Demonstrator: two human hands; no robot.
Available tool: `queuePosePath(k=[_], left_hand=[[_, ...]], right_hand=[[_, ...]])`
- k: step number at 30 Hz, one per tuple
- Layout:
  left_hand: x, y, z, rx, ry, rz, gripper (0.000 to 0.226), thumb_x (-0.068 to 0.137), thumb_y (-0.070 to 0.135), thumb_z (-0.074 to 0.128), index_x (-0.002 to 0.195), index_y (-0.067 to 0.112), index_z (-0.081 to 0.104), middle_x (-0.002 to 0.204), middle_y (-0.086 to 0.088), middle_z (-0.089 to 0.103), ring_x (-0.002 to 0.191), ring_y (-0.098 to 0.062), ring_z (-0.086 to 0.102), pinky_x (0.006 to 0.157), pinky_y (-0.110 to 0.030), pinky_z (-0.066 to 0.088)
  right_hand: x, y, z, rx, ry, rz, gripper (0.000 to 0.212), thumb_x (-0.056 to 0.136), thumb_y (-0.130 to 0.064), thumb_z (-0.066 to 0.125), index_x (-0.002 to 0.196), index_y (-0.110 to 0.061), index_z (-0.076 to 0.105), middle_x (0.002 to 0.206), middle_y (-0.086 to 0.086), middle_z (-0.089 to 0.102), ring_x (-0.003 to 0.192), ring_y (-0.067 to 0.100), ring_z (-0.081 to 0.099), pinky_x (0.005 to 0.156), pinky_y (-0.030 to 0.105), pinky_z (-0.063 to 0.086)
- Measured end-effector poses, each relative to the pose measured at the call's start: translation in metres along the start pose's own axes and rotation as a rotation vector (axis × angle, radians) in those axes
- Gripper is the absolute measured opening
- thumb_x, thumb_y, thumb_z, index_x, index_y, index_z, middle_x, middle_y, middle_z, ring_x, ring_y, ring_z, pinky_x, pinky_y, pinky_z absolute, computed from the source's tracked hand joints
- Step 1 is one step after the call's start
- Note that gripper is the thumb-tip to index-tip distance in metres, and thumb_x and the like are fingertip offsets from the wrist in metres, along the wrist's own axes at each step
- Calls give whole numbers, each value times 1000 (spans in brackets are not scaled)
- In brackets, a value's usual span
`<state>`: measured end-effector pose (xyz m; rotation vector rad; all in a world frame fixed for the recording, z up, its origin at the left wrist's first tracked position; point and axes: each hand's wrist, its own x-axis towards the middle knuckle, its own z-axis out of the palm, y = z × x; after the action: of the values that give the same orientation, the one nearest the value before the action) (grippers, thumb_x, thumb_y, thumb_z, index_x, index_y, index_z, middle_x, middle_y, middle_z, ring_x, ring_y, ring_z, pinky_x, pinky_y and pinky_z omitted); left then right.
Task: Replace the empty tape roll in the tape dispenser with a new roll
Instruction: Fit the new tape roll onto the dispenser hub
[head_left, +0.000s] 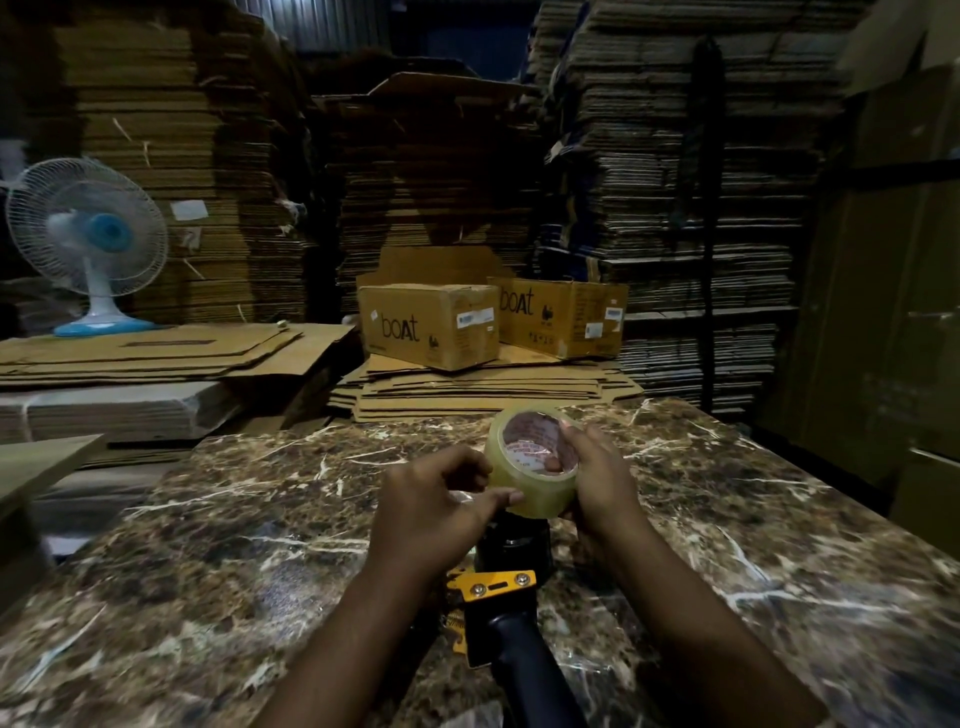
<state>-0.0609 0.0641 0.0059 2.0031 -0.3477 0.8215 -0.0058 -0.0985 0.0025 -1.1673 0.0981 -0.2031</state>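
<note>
Tape roll (530, 467), clear with a red-printed core, sits above the counter (260, 545) at centre, gripped by the right hand (597, 473) with fingers (569, 436) curled round its rim at 3 o'clock. The left hand (436, 504) pinches the roll's outer wrap at 9 o'clock. The tape dispenser (501, 597), yellow with a black handle, lies on the counter just below, toward 6 o'clock.

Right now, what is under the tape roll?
The tape roll, held by both hands, hangs over the dispenser on the table. The roll and hands hide the dispenser's front.
</note>
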Motion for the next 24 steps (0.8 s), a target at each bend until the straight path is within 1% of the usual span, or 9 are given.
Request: queuePosePath(k=[2,4,7,10,13,17,20,22,24], left_hand=[[0,-2,-1,11,-12,14,26,62,21,94,79,27,76,68,19,70,69,4,70,61,-17,59],[1,-4,-2,13,-26,37,18,68,16,91,80,23,80,69,22,71,71,5,71,63,-19,60],[4,-6,-7,-13,-35,9,15,74,11,87,85,19,82,72,23,71,72,6,71,63,-11,56],[5,-7,-9,-42,-64,-7,14,76,11,85,86,19,82,77,19,75,75,4,72,65,-10,54],[7,-7,-13,-85,-108,-51,12,75,9,85,83,17,82,76,10,77,72,0,73,64,-12,55],[10,-10,-21,-136,-213,-100,10,76,4,84,81,12,81,74,3,79,72,-9,76,66,-22,60],[13,-12,-27,-186,-218,-92,9,77,-2,82,79,7,80,72,-3,78,68,-14,75,63,-20,57],[14,-13,-31,-206,-222,-98,12,76,-5,81,76,7,79,71,-5,77,66,-18,75,60,-21,56],[14,-16,-35,-207,-230,-114,16,75,-7,81,72,9,77,69,-6,76,62,-17,73,56,-21,55]], right_hand=[[0,1,0,-19,7,0,52,102,-30,56,150,-16,41,103,11,71,100,31,70,91,56,54],[1,3,1,-47,24,8,53,100,-35,57,148,-17,45,120,13,70,103,30,70,85,52,56],[0,5,1,-75,19,40,56,96,-39,57,145,-16,48,128,14,68,106,32,70,80,46,57],[-3,0,-1,-115,-2,59,44,100,-33,52,140,-13,52,121,13,71,101,30,72,71,38,56],[-4,-1,-5,-153,-19,76,31,100,-28,53,114,-6,70,105,15,77,90,30,73,65,35,54],[-2,-3,-8,-248,34,104,28,87,-34,67,82,-11,80,89,10,80,89,35,76,84,55,59],[-3,-2,-5,-358,43,72,42,58,-55,71,76,-19,82,86,8,79,88,37,74,81,63,60],[-6,-1,-1,-423,53,31,48,53,-60,69,73,-18,81,82,8,78,84,35,73,75,52,62],[-12,-3,1,-460,79,-3,40,69,-52,70,70,-13,78,78,9,75,79,33,70,65,41,51]])
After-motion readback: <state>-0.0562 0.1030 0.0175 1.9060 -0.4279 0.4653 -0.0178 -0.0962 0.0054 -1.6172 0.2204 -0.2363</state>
